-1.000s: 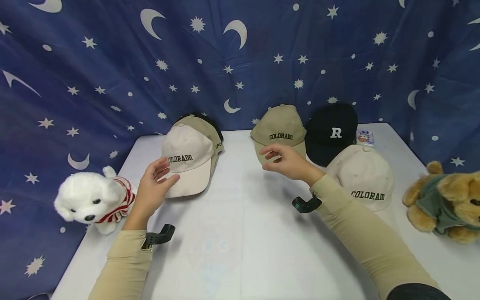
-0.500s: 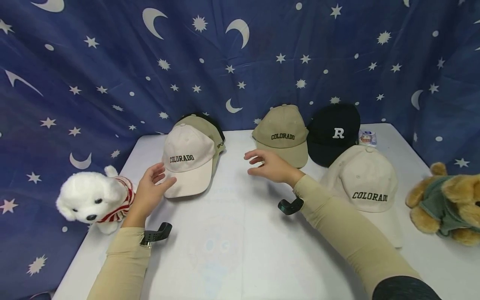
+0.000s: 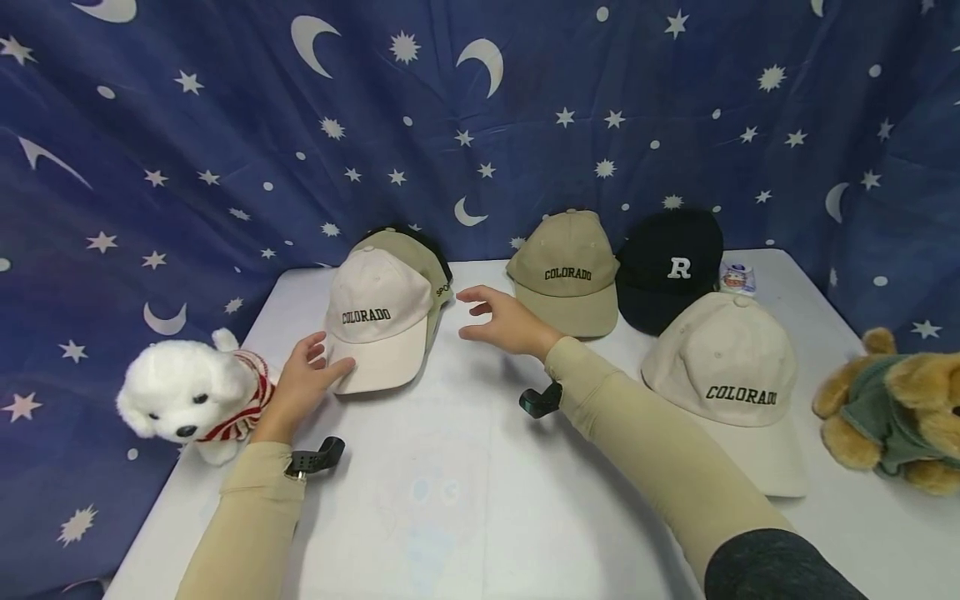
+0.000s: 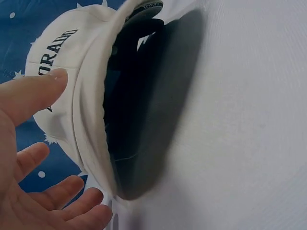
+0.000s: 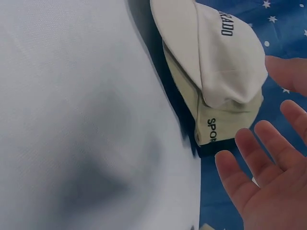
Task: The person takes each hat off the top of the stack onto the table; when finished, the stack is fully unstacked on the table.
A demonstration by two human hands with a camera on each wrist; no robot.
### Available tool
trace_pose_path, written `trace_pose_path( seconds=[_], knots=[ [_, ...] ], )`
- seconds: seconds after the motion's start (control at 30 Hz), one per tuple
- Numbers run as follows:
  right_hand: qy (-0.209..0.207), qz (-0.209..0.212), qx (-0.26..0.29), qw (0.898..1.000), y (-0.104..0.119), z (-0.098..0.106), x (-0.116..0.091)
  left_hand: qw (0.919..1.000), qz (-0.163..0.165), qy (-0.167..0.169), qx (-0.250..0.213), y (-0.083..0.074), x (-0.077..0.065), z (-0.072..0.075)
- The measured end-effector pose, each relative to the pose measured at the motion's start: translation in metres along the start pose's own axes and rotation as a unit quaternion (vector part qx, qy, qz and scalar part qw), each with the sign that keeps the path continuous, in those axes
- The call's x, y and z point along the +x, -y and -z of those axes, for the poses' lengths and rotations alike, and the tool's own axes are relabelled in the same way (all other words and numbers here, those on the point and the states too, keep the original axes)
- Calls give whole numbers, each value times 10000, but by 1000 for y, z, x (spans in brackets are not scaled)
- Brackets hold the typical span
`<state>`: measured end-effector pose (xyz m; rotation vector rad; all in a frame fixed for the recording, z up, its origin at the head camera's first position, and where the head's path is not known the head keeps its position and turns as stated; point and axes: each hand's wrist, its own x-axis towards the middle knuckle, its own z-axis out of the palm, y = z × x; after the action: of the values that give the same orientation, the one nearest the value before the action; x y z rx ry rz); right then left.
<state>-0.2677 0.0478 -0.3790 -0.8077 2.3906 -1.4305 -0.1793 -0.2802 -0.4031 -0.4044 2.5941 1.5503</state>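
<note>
At the left of the table, a cream cap [image 3: 378, 296] lettered COLORADO lies over a khaki cap [image 3: 437, 287], with a black edge showing behind both. My left hand [image 3: 303, 379] is at the cream cap's left side, fingers spread and loosely bent; whether it touches the cap I cannot tell. In the left wrist view the thumb [image 4: 45, 88] lies in front of the lettering. To the right of this stack, my right hand [image 3: 506, 323] hovers with fingers apart, holding nothing. The right wrist view shows its fingers [image 5: 254, 153] near the khaki cap's side.
A khaki COLORADO cap [image 3: 570, 275], a black cap [image 3: 667, 275] with an R and a second cream cap [image 3: 723, 367] sit to the right. A white plush dog [image 3: 183, 396] and a brown plush toy [image 3: 885, 412] flank the white table [image 3: 465, 517]. A small package [image 3: 738, 279] lies behind.
My right hand has travelled left, from in front of the khaki COLORADO cap to near the left stack. The left hand has barely moved, and the caps look unmoved.
</note>
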Motion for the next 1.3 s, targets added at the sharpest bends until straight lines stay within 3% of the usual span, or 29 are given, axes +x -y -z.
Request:
trace_pose_path(
  seconds=[0.73, 1.07, 1.3],
  knots=[
    [348, -502, -405, 9973, 7, -4, 38, 9995, 163, 277, -1, 9, 13, 2],
    [558, -448, -141, 9973, 22, -16, 51, 9984, 244, 500, -54, 11, 16, 4],
    [461, -489, 146, 9976, 24, -27, 57, 9982, 225, 559, 6, 8, 14, 5]
  ],
)
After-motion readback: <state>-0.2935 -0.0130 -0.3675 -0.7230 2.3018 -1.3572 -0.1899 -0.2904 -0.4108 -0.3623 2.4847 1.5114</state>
